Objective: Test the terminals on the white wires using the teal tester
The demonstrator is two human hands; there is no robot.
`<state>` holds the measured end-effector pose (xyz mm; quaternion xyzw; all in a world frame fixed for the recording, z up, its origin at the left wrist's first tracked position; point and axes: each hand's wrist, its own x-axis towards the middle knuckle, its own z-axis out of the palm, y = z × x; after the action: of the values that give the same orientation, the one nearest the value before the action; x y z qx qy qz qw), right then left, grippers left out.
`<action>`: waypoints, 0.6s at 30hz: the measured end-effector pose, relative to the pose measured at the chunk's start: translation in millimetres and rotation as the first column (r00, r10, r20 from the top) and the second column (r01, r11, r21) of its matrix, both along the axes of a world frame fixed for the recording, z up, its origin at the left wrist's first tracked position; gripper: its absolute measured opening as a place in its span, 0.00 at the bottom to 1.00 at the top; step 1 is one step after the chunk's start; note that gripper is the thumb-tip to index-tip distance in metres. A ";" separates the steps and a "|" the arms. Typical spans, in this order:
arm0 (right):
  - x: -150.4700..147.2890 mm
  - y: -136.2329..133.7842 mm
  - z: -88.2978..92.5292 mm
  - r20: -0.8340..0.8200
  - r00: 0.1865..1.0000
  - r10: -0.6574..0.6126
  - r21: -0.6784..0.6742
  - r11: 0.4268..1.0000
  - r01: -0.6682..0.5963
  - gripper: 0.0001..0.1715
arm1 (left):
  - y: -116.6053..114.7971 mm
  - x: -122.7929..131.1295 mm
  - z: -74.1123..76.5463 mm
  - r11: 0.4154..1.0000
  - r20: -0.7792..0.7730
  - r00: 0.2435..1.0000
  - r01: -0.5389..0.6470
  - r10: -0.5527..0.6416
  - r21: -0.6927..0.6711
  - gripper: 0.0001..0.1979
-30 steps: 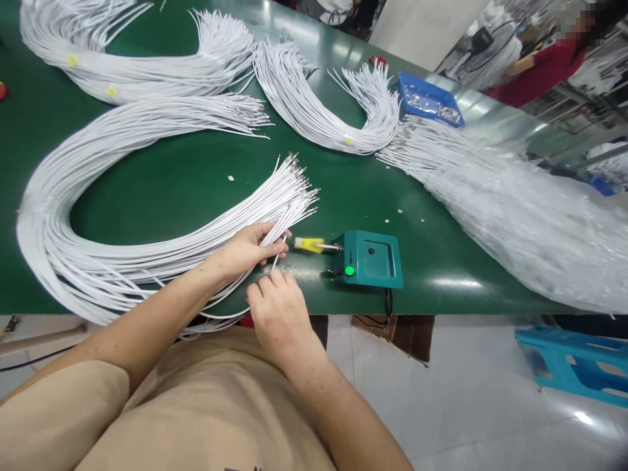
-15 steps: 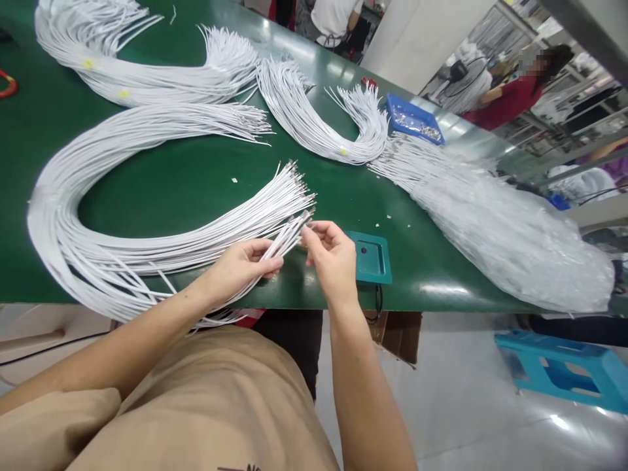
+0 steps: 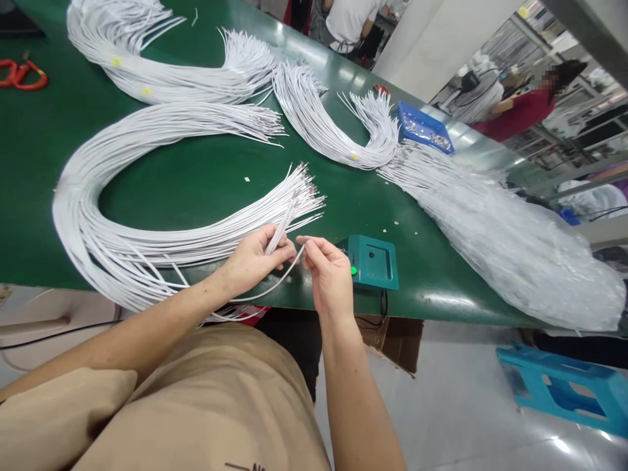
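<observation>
My left hand is closed around a small bunch of white wires, their ends pointing up and to the right. Between the thumb and fingers of my right hand is the end of a single white wire, which curves down and left below my left hand. A large U-shaped bundle of white wires lies on the green table just beyond, its terminal-tipped ends fanning out near my hands. Right of my right hand stands a small green device with a lit green spot and a black cable.
More white wire bundles lie at the back, near a blue tray of small metal parts. A plastic-wrapped wire bundle covers the table's right side. Orange-handled scissors lie far left. A blue stool stands on the floor. Co-workers are beyond.
My right hand has drawn one wire's end out of the bunch and down, away from the left hand. The green spot on the device now shows. The view has shifted slightly left.
</observation>
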<state>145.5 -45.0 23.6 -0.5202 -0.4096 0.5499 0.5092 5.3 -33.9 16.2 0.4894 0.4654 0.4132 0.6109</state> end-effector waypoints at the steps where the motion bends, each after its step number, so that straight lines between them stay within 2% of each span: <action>1: -0.8 -0.2 -0.9 -0.034 0.999 -0.010 -0.010 1.000 0.010 0.10 | -0.5 -0.1 -1.2 1.000 0.007 1.000 0.011 -0.011 0.006 0.11; 4: -4.7 -0.5 -2.0 -0.147 0.989 -0.004 -0.053 0.999 -0.004 0.09 | -0.5 -1.0 -4.7 1.000 0.025 0.999 0.023 -0.023 0.010 0.13; 9: -9.5 0.0 -1.1 -0.350 0.937 -0.001 -0.180 0.981 -0.067 0.07 | -0.3 -2.2 -5.8 0.997 -0.015 0.999 -0.051 0.051 0.058 0.10; 11: -8.9 1.6 0.0 -0.361 0.932 -0.002 -0.196 0.978 -0.074 0.07 | -1.5 -2.3 -5.0 0.997 -0.024 0.999 -0.043 0.044 0.070 0.10; 16: -6.1 10.6 6.7 -0.290 0.956 0.043 -0.200 0.974 -0.105 0.17 | -4.7 -1.7 -3.4 0.997 0.003 0.999 0.052 -0.053 0.059 0.07; 18: -5.8 13.5 8.9 -0.250 0.965 0.079 -0.202 0.971 -0.132 0.16 | -5.0 -1.3 -4.0 0.996 -0.011 0.998 0.063 -0.063 0.063 0.07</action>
<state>139.7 -31.6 32.5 -0.4797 -0.3098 0.6764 0.4651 3.9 -38.9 12.1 0.5247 0.4392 0.4059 0.6059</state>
